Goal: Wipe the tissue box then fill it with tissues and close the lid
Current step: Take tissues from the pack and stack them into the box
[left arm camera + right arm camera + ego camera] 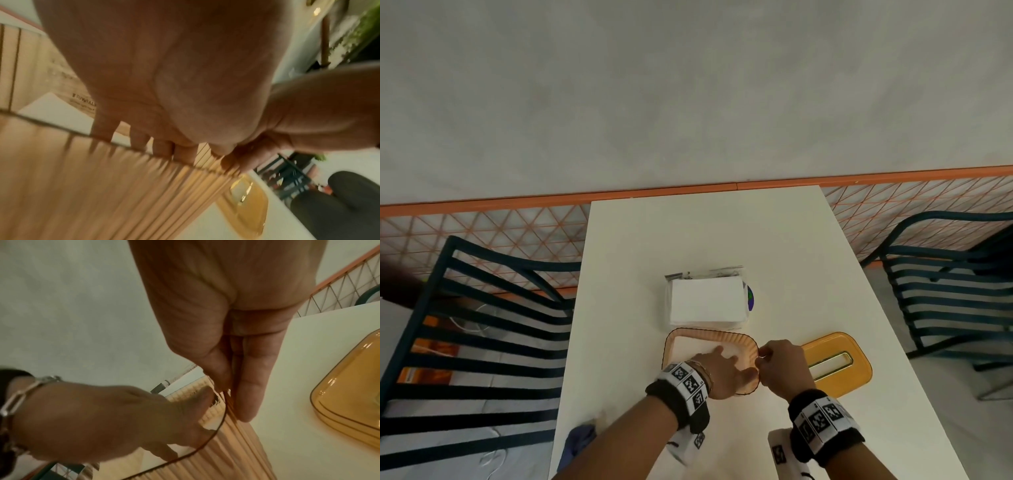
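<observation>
An amber ribbed tissue box (709, 331) stands open near the table's front edge. My left hand (722, 366) reaches down into it, fingers spread and straight over the white inside; whether they touch tissue is hidden. In the left wrist view the fingers (180, 152) go over the ribbed wall (102, 186). My right hand (774, 363) pinches the box's right rim, with the thumb (213, 369) inside and the fingers outside the wall (236, 451). The amber lid (859, 373) lies flat to the right. A pack of white tissues (707, 301) sits just behind the box.
A blue cloth (578, 442) lies at the front left corner of the white table (756, 240). Dark slatted chairs stand on the left (482, 325) and right (945, 284). A wire fence with an orange rail runs behind the table.
</observation>
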{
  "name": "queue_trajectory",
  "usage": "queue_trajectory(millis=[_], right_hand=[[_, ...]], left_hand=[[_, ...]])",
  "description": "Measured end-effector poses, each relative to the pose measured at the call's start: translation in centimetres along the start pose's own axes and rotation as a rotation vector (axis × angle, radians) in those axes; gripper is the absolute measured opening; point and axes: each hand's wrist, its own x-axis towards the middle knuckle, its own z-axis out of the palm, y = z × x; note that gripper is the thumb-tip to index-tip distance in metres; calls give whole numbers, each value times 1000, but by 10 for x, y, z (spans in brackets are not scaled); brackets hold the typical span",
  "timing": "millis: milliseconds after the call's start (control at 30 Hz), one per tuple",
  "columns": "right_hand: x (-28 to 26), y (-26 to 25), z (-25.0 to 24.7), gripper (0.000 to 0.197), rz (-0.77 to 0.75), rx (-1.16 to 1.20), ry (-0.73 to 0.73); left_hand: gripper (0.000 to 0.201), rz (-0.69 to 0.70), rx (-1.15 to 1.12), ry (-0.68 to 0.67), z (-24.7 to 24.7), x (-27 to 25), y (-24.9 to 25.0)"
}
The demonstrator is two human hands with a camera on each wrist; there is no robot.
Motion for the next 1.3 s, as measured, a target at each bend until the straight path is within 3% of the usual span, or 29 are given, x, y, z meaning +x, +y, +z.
queue_trajectory(millis=[67,167,233,300,433,567,733,867,1033,1200,1300], right_hand=[[1,2,0,16,11,32,-8],[2,5,-2,12,19,78,-30],[1,5,-3,11,17,77,-47],[0,6,-3,17,22,86,-52],[-1,5,-4,21,28,87,-58],[0,3,-6,20,45,95,-84],[0,3,-3,18,51,87,-55],[0,3,-3,20,59,95,-65],[1,5,-4,19,52,78,-65],[1,5,-3,20,52,78,-69],[1,5,-4,19,52,79,-74]], left_hand=[[80,-11,-121,98,-5,-7,-3],[38,-36,-417,506,-24,-25,-30],[23,-191,-566,775,-43,-32,-55],[29,-362,-697,886,-57,-27,-81],[67,-487,-787,753,-64,-6,-105],[73,-530,-841,741,-62,11,-108],[63,-587,-742,812,-60,14,-100],[48,-594,-713,788,-62,15,-93],[42,-616,-865,664,-67,12,-94],[34,-610,-985,661,-71,12,-101],[46,-634,-1035,639,-72,12,-101]])
